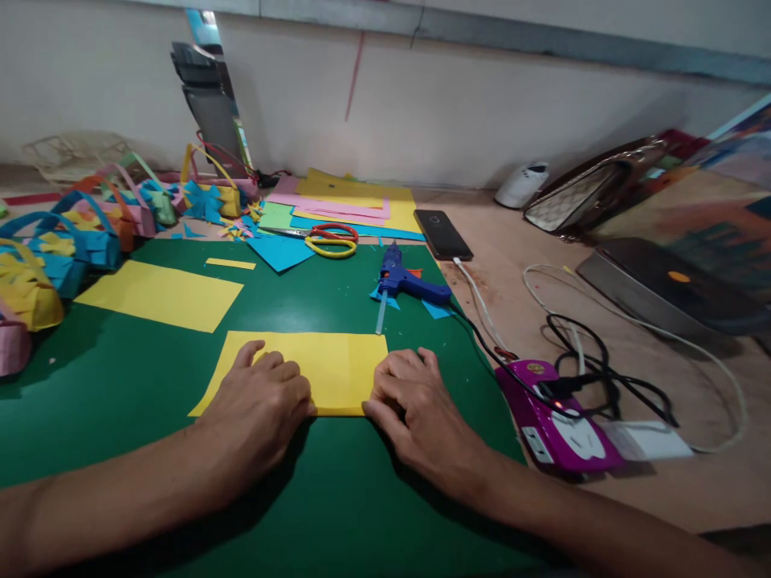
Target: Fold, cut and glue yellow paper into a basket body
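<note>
A yellow sheet of paper (337,365) lies on the green board (271,514) in front of me, its near edge folded over in a narrow strip. My left hand (268,393) has its fingers curled on the sheet, with the thumb at the folded edge near the middle. At the right end of that fold, my right hand (409,401) pinches the paper between thumb and bent fingers. Farther left is a second yellow sheet (162,293), flat, with a thin yellow strip (230,263) beyond it.
A blue glue gun (401,277) rests beyond my right hand, its cord running to a magenta power strip (560,417). Red-and-yellow-handled scissors (331,241), coloured paper (361,201) and a phone (442,233) lie farther back. Several small paper baskets (102,241) line the left.
</note>
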`<state>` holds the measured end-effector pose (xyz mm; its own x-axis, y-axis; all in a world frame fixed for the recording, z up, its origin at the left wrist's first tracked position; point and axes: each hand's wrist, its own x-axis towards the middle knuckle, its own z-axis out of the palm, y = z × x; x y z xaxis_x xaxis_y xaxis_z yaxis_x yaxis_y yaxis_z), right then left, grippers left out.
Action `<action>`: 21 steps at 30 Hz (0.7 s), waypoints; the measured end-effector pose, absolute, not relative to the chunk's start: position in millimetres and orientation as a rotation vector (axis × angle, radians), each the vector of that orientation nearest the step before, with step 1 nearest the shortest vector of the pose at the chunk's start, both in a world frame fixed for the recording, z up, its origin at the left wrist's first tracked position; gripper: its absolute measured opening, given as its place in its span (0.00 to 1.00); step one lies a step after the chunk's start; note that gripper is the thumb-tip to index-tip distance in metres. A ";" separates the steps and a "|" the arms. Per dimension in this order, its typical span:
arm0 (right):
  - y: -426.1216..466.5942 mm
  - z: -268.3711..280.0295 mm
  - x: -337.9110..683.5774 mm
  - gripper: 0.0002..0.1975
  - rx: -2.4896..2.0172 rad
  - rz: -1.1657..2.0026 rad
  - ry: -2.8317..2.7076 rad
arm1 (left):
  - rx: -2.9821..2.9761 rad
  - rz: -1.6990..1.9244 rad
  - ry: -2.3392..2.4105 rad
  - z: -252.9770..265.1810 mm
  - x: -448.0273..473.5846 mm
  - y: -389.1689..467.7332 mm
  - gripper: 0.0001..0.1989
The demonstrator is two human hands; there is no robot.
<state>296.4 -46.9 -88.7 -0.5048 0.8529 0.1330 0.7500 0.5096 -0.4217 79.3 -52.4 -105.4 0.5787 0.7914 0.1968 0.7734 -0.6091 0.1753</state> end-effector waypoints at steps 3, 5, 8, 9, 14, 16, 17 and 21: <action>-46.1 -88.9 296.4 0.12 -1.343 0.425 -2.445 | 2.692 0.406 1.368 -105.2 79.8 -53.2 0.16; -45.7 -89.3 296.5 0.11 -1.348 0.417 -2.452 | 2.617 0.405 1.338 -104.6 79.7 -53.7 0.15; -45.1 -90.2 297.1 0.11 -1.346 0.391 -2.467 | 2.515 0.398 1.291 -103.1 79.5 -53.8 0.14; -45.0 -90.4 297.3 0.11 -1.343 0.381 -2.470 | 2.502 0.398 1.298 -102.4 79.7 -53.9 0.14; -45.5 -89.8 297.2 0.11 -1.363 0.416 -2.469 | 2.460 0.283 1.363 -97.0 83.2 -54.5 0.14; -46.0 -89.5 296.9 0.11 -1.374 0.441 -2.459 | 2.442 0.248 1.389 -95.1 84.6 -54.5 0.13; -46.2 -89.5 296.9 0.11 -1.374 0.447 -2.453 | 2.440 0.244 1.400 -94.5 85.1 -54.4 0.13; -46.6 -90.1 297.1 0.11 -1.368 0.440 -2.439 | 2.461 0.227 1.418 -94.5 85.6 -53.0 0.12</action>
<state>297.1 -46.6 -90.1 -0.4963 0.8602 0.1169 0.7653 0.4971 -0.4090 85.6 -53.0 -94.5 0.5027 0.8644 -0.0087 0.8186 -0.4727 0.3263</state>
